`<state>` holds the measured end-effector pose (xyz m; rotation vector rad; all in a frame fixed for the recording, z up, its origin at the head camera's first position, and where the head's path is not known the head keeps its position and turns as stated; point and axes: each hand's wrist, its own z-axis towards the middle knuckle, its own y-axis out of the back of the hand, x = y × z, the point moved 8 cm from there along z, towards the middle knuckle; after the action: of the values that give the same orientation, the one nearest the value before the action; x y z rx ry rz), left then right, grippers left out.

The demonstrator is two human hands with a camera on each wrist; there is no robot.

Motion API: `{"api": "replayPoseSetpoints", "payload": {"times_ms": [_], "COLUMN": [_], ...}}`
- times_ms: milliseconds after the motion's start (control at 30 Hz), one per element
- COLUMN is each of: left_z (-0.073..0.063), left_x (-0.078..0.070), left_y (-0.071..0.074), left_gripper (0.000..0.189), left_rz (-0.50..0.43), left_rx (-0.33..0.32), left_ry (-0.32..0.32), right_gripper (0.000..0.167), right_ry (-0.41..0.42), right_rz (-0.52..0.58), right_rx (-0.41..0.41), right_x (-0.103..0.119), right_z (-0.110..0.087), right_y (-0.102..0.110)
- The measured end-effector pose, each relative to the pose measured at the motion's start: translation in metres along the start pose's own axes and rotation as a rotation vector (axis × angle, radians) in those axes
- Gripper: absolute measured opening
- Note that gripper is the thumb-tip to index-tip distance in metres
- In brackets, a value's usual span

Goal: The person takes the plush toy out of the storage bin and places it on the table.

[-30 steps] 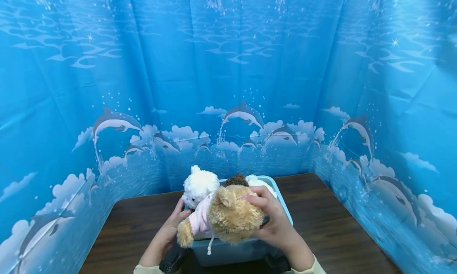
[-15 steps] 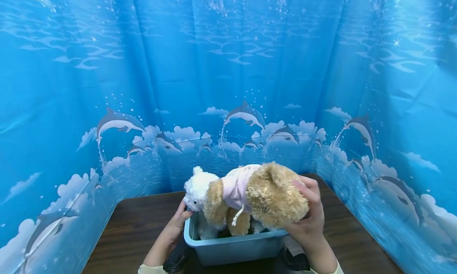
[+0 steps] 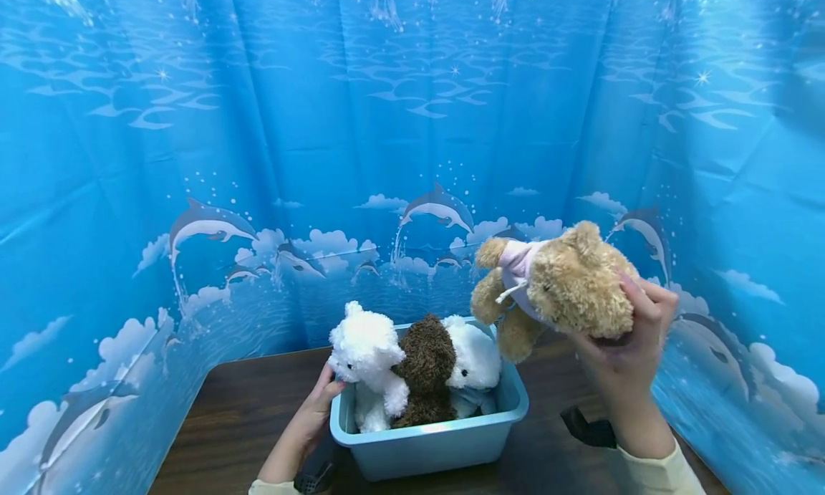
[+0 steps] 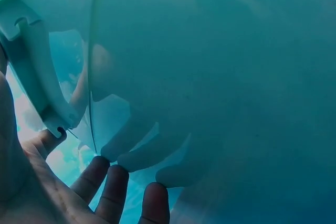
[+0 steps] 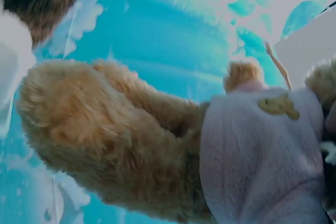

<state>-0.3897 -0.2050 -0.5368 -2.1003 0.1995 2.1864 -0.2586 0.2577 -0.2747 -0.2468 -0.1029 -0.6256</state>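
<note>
My right hand grips a tan teddy bear by its head and holds it in the air, tilted sideways, right of the bin. The bear wears a pink top, and its legs point left in the right wrist view. My left hand holds the left rim of a light blue plastic bin, its fingertips against the outer wall. Inside the bin sit a white plush toy, a dark brown curly plush toy and another white plush toy.
The bin stands on a dark wood-grain table. Blue curtains printed with dolphins and clouds rise behind the table and along both sides. A black strap is on my right wrist.
My right hand has lifted the tan teddy bear from over the bin, up and to the right. The toys inside have come into view. My left hand has stayed at the bin's left side.
</note>
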Motion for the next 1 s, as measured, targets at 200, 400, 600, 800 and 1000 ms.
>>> {"api": "replayPoseSetpoints", "payload": {"times_ms": [200, 400, 600, 800, 1000], "left_z": [0.0, 0.0, -0.002, -0.003, -0.004], "left_x": [-0.002, -0.003, 0.0, 0.001, 0.003], "left_y": [0.0, 0.002, 0.002, 0.003, 0.003], "left_gripper": [0.09, 0.089, 0.089, 0.092, 0.092], "left_rz": [0.008, 0.034, 0.04, 0.035, 0.028], "left_rx": [-0.004, -0.009, -0.004, -0.004, 0.009], "left_ry": [-0.003, 0.003, 0.011, 0.007, 0.017], "right_gripper": [0.081, 0.078, 0.087, 0.091, 0.09], "right_ry": [-0.111, -0.161, -0.24, -0.293, -0.365], "right_rz": [-0.092, -0.221, -0.378, -0.493, -0.533], "right_rx": [0.04, 0.203, 0.314, 0.417, 0.441], "right_x": [-0.049, -0.107, -0.155, -0.193, -0.222], "right_z": [0.015, 0.003, -0.017, -0.051, -0.081], "right_y": [-0.001, -0.011, -0.021, -0.029, -0.024]}}
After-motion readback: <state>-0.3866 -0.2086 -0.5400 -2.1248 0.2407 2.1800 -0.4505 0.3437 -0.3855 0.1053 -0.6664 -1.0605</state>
